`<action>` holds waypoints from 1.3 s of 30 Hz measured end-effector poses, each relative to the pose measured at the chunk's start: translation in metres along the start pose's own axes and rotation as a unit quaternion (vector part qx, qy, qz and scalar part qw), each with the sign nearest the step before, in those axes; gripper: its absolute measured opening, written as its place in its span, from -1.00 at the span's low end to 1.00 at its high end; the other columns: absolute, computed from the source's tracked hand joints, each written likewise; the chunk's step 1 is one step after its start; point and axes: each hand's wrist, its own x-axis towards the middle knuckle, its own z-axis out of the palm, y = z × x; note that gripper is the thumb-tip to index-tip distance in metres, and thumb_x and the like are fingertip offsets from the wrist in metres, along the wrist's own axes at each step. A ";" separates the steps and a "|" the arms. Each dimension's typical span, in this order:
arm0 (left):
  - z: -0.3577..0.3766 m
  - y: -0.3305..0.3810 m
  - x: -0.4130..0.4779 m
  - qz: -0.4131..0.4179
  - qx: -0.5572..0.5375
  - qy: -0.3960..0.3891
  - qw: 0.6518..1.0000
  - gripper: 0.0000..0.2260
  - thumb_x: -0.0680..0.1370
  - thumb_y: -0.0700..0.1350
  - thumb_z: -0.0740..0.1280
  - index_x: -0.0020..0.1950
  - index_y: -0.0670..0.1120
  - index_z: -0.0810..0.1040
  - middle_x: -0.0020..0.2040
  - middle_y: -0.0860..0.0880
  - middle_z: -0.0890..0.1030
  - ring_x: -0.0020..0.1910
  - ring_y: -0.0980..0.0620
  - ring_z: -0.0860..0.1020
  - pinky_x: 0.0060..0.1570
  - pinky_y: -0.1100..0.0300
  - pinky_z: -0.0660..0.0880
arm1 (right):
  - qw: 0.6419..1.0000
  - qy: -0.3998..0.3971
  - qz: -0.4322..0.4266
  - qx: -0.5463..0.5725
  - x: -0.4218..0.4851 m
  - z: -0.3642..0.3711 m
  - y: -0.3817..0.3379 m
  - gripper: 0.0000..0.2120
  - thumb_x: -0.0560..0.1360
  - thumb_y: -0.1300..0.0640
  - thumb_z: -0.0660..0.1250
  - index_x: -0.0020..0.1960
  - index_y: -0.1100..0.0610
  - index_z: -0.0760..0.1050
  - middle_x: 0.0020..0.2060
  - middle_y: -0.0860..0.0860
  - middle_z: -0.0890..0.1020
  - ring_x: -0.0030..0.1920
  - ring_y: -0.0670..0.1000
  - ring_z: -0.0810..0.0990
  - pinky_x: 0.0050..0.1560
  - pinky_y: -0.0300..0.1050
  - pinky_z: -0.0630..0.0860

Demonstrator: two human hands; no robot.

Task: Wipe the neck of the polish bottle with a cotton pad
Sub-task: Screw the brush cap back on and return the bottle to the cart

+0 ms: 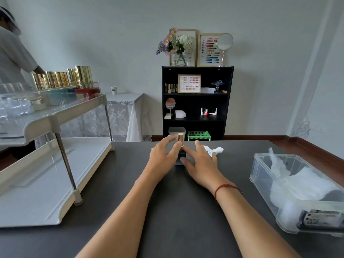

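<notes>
At the far middle of the dark desk [167, 211] stands the polish bottle [180, 153], dark-bodied with a gold cap [180, 137], between both hands. The left hand [163, 153] has spread fingers touching the cap; the right hand [200, 161] lies open around the base, holding nothing. A crumpled white cotton pad [214, 150] lies just beyond the right fingers. I judge it best to steady the base, unscrew the cap, then wipe gently. A clear box of cotton [296, 190] sits right, a tiered rack [54, 127] left, a black bookshelf [197, 101] behind.
</notes>
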 end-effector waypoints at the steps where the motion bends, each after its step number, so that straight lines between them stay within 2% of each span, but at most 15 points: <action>1: 0.000 -0.002 0.000 -0.007 0.017 0.019 1.000 -0.77 0.56 0.06 0.27 0.18 0.03 0.52 0.18 0.13 0.56 0.31 0.04 0.44 0.41 -0.06 0.29 | 1.000 0.001 -0.001 0.003 0.000 0.000 0.000 -0.60 0.60 -0.11 0.08 0.42 -0.31 0.15 0.55 0.10 -0.01 0.54 0.15 -0.09 0.46 0.22 -0.25; 4: 0.000 -0.001 -0.001 0.014 0.038 0.025 0.999 -0.85 0.55 0.01 0.31 0.07 0.01 0.51 0.08 0.24 0.50 0.33 0.12 0.41 0.46 -0.13 0.19 | 1.000 0.000 -0.001 0.004 -0.002 -0.001 -0.001 -0.60 0.60 -0.10 0.08 0.42 -0.31 0.15 0.55 0.11 -0.01 0.54 0.15 -0.09 0.46 0.22 -0.25; 6: 0.001 0.002 -0.001 0.027 0.032 0.012 0.999 -0.89 0.57 -0.08 0.26 0.01 -0.05 0.56 0.07 0.14 0.57 0.23 0.17 0.44 0.45 -0.14 0.19 | 1.000 -0.002 0.004 -0.001 -0.001 -0.001 -0.001 -0.60 0.60 -0.11 0.08 0.43 -0.29 0.16 0.55 0.09 -0.01 0.54 0.14 -0.10 0.46 0.22 -0.25; 8: 0.001 0.004 0.000 0.027 0.010 0.003 1.000 -0.84 0.59 -0.12 0.22 -0.02 -0.07 0.60 0.11 0.00 0.60 0.17 0.14 0.47 0.43 -0.15 0.21 | 1.000 -0.005 0.006 -0.007 -0.001 0.000 0.000 -0.60 0.60 -0.12 0.07 0.43 -0.29 0.16 0.55 0.08 -0.02 0.54 0.14 -0.09 0.46 0.22 -0.26; 10: 0.001 0.003 0.000 0.019 0.016 0.001 1.000 -0.82 0.59 -0.04 0.24 0.09 -0.01 0.60 0.28 0.01 0.55 0.35 0.10 0.41 0.47 -0.15 0.16 | 1.000 -0.004 0.004 -0.006 0.000 0.000 0.000 -0.60 0.60 -0.12 0.07 0.42 -0.30 0.16 0.55 0.09 -0.01 0.54 0.16 -0.08 0.46 0.22 -0.25; 12: 0.003 0.002 -0.002 0.010 0.045 0.011 0.999 -0.72 0.57 0.04 0.27 0.25 0.00 0.49 0.32 0.07 0.50 0.42 0.05 0.36 0.47 -0.13 0.17 | 1.000 -0.001 0.001 -0.004 0.000 0.000 0.000 -0.62 0.60 -0.11 0.08 0.40 -0.32 0.18 0.55 0.10 0.00 0.54 0.16 -0.07 0.46 0.22 -0.24; 15: 0.005 0.004 -0.003 0.000 0.054 0.018 0.998 -0.78 0.58 -0.01 0.26 0.19 -0.04 0.42 0.12 0.14 0.50 0.31 0.02 0.45 0.46 -0.13 0.20 | 1.000 0.003 0.001 0.003 0.001 0.001 0.000 -0.65 0.60 -0.11 0.08 0.37 -0.33 0.21 0.55 0.10 0.01 0.54 0.15 -0.05 0.46 0.23 -0.24; 18: 0.005 0.008 -0.003 0.003 0.041 -0.011 0.999 -0.84 0.61 -0.11 0.17 0.09 -0.08 0.51 0.01 0.00 0.59 0.14 -0.07 0.53 0.40 -0.20 0.25 | 1.000 -0.002 0.005 0.001 0.002 0.001 0.000 -0.63 0.60 -0.12 0.07 0.39 -0.33 0.19 0.55 0.09 0.00 0.54 0.14 -0.06 0.45 0.24 -0.25; 20: 0.006 0.009 -0.004 0.013 0.047 -0.014 0.999 -0.82 0.61 -0.07 0.18 0.06 -0.07 0.54 0.03 -0.04 0.60 0.11 -0.05 0.54 0.38 -0.22 0.26 | 1.000 -0.003 0.003 0.000 0.001 0.001 0.001 -0.64 0.60 -0.12 0.07 0.39 -0.33 0.19 0.55 0.09 0.01 0.54 0.14 -0.07 0.45 0.24 -0.25; 23: 0.007 0.006 -0.006 0.007 0.075 0.021 0.997 -0.75 0.58 0.05 0.24 0.22 0.00 0.45 0.18 0.11 0.53 0.25 0.04 0.46 0.44 -0.17 0.19 | 1.000 -0.001 0.004 0.000 0.000 0.001 0.002 -0.65 0.60 -0.11 0.08 0.37 -0.33 0.21 0.55 0.10 0.01 0.54 0.15 -0.06 0.45 0.25 -0.23; 27: 0.007 0.004 -0.006 -0.007 0.080 0.030 0.996 -0.90 0.60 0.00 0.19 0.10 0.07 0.40 0.04 0.17 0.49 0.05 0.12 0.38 0.45 -0.15 0.15 | 1.000 -0.006 0.015 0.008 0.001 0.000 0.000 -0.62 0.60 -0.13 0.07 0.40 -0.34 0.18 0.55 0.08 0.00 0.54 0.13 -0.05 0.45 0.24 -0.23; 29: 0.007 0.006 -0.005 -0.009 0.066 0.015 0.998 -0.89 0.62 -0.02 0.16 0.09 0.09 0.44 0.04 0.13 0.53 0.08 0.09 0.43 0.45 -0.17 0.15 | 1.000 -0.010 0.018 0.006 0.002 0.000 0.000 -0.61 0.60 -0.13 0.07 0.41 -0.33 0.16 0.55 0.07 -0.01 0.54 0.13 -0.06 0.45 0.25 -0.22; 32: 0.008 0.006 -0.006 0.001 0.080 0.006 0.997 -0.79 0.61 0.07 0.17 0.19 0.06 0.47 0.12 0.09 0.59 0.21 0.01 0.51 0.48 -0.19 0.10 | 1.000 -0.011 0.018 0.000 0.002 0.000 0.000 -0.63 0.60 -0.11 0.07 0.40 -0.32 0.18 0.55 0.08 0.00 0.54 0.15 -0.07 0.45 0.27 -0.22; 35: 0.008 0.004 -0.007 0.003 0.101 0.025 0.995 -0.71 0.58 0.16 0.19 0.21 0.04 0.42 0.20 0.11 0.55 0.30 0.04 0.45 0.49 -0.17 0.06 | 1.000 -0.012 0.017 -0.002 0.002 0.001 0.001 -0.62 0.60 -0.12 0.07 0.40 -0.32 0.18 0.55 0.08 0.01 0.54 0.15 -0.07 0.45 0.28 -0.20; 39: 0.008 0.001 -0.004 0.004 0.128 0.028 0.991 -0.83 0.57 0.13 0.23 0.08 0.08 0.38 0.22 0.10 0.53 0.29 0.02 0.45 0.46 -0.18 0.12 | 1.000 -0.012 0.021 0.006 0.003 0.001 0.001 -0.64 0.60 -0.14 0.07 0.38 -0.34 0.19 0.55 0.07 0.01 0.54 0.15 -0.07 0.46 0.28 -0.19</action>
